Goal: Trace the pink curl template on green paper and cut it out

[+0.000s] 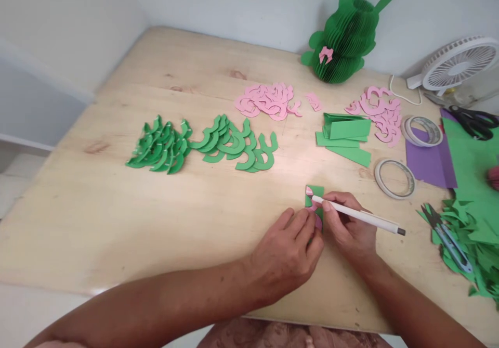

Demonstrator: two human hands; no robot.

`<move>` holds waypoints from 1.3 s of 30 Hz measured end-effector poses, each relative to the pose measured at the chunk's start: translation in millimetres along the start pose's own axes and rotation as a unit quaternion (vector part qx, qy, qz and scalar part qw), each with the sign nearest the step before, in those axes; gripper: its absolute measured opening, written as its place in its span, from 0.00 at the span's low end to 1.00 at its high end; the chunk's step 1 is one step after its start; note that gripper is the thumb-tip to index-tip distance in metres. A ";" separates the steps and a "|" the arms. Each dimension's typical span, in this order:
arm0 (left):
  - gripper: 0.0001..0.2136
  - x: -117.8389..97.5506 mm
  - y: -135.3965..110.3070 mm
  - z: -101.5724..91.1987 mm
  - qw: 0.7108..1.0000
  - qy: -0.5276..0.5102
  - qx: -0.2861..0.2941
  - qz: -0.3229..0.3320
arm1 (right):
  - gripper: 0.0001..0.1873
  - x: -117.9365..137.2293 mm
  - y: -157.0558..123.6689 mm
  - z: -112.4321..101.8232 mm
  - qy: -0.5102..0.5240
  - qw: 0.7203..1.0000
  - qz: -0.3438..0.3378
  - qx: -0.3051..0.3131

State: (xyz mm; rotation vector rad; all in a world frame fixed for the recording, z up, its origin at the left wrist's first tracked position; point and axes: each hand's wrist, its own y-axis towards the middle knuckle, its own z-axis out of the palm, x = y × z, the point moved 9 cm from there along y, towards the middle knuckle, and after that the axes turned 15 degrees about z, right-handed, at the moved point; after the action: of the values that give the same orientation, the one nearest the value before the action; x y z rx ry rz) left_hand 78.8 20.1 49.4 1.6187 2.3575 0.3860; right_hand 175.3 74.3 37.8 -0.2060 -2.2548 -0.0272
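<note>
My right hand grips a white pen, its tip resting on a small folded green paper piece on the wooden table. A pink cut-out shape lies on that green piece. My left hand presses its fingertips down on the pink shape and the green paper, fingers held together. Most of the green piece is hidden under both hands.
Two piles of green curved cut-outs lie mid-table, pink cut-outs behind. Green paper strips, two tape rolls, purple paper, black scissors, snips on green scraps, a fan, a green paper rabbit.
</note>
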 end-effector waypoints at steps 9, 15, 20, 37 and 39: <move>0.10 0.5 0.7 -0.9 1.000 -0.002 -0.001 -0.004 | 0.04 2.9 -0.1 0.4 -0.019 1.000 -0.013 -0.009; 0.10 1.0 0.7 -1.2 1.000 -0.006 -0.001 -0.008 | 0.04 2.8 -1.1 1.7 -0.025 1.000 -0.014 -0.005; 0.10 0.4 0.2 0.8 1.000 -0.008 0.001 -0.003 | 0.04 3.5 -0.4 0.7 -0.038 0.999 -0.018 -0.012; 0.10 0.0 -0.8 2.1 1.000 -0.005 0.001 -0.004 | 0.03 5.0 -0.3 1.6 -0.022 0.999 -0.023 -0.010; 0.10 -0.1 -0.6 2.1 1.000 -0.004 0.003 -0.003 | 0.03 4.6 -0.6 1.3 -0.022 0.999 -0.022 -0.009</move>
State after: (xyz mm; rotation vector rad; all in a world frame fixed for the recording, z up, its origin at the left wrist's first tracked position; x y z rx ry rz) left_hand 79.0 20.0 47.2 1.6124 2.3587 0.3723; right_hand 171.3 74.4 40.5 -0.1682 -2.3038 -0.0674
